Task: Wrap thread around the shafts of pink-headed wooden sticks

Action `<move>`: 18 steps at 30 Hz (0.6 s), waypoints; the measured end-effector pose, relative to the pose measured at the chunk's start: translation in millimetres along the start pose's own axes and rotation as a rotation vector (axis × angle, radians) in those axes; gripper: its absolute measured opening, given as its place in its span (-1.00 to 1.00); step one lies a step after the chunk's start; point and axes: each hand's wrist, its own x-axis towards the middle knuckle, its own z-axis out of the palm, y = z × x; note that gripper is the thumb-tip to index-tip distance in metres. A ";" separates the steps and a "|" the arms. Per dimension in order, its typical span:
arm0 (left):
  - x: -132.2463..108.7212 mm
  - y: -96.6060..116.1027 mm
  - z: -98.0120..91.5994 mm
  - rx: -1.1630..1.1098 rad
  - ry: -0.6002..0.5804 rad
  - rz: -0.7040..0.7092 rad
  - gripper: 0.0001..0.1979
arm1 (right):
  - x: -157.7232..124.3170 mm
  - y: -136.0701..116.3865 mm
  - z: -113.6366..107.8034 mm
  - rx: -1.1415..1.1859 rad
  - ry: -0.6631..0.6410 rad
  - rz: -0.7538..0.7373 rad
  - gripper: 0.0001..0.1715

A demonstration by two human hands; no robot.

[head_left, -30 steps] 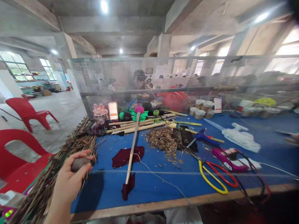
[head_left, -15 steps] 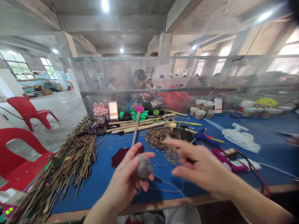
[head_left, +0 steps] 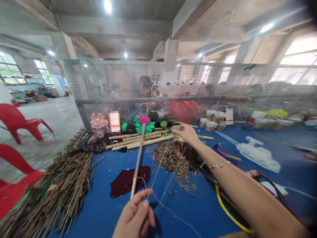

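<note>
My left hand (head_left: 138, 215), at the bottom centre, is closed around the bare lower end of a wooden stick (head_left: 138, 158). Grey yarn wraps the stick's upper part, and a magenta ball (head_left: 144, 120) tops its far end. My right hand (head_left: 187, 134) reaches out above the far side of the bark pile, fingers pinched together. A thin grey yarn strand (head_left: 159, 164) stretches between both hands; what else the right fingers hold is unclear. Under the stick lies a dark red cloth (head_left: 119, 185). A loose strand trails across the table from my left hand.
Dry twigs (head_left: 66, 178) heap along the left edge. Bark chips (head_left: 170, 155) lie mid-table, with pale sticks (head_left: 146, 142) behind. Several cups (head_left: 211, 125), a white plastic bag (head_left: 260, 157) and yellow loop handles (head_left: 230, 216) are to the right. A perforated metal screen (head_left: 111, 79) closes the back.
My right hand has moved far forward, drawing the strand out long. My left hand has come lower and nearer; the grey yarn ball it held is no longer visible there.
</note>
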 end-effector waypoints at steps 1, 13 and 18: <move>5.0 -2.1 -0.7 -0.058 0.028 0.022 -0.47 | 15.0 5.0 11.9 -0.052 -0.018 0.035 -0.60; 30.4 -13.5 4.2 -0.326 -0.173 -0.060 -0.66 | 71.7 20.9 76.5 -0.300 -0.283 0.122 -0.30; 28.1 -15.5 2.3 -0.230 -0.127 -0.005 -0.62 | 56.5 -14.3 8.8 -0.096 -0.130 -0.126 -0.53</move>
